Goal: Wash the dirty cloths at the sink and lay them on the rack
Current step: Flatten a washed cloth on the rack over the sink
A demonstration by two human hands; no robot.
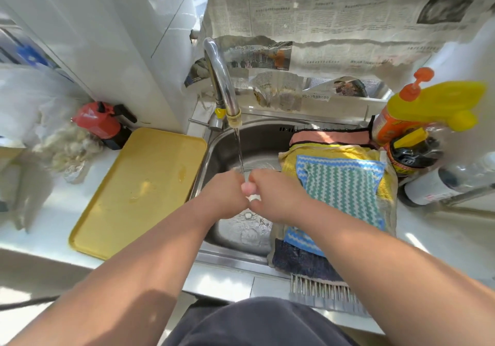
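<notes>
Over the steel sink (257,142) my left hand (225,193) and my right hand (276,195) press together under the water running from the tap (219,77). Between them they squeeze a small bunched pink and white cloth (249,189), mostly hidden by my fingers. On the rack (321,292) across the sink's right side lie several cloths: a green and white zigzag cloth (340,182) on top, a yellow cloth (292,163) under it, a pink cloth (329,138) at the back and a dark blue cloth (302,260) at the front.
A yellow tray (139,190) lies on the counter left of the sink, with a red and black object (101,123) behind it. An orange detergent bottle (388,125), a yellow spray bottle (439,104) and other bottles crowd the right. Newspaper (334,24) covers the back wall.
</notes>
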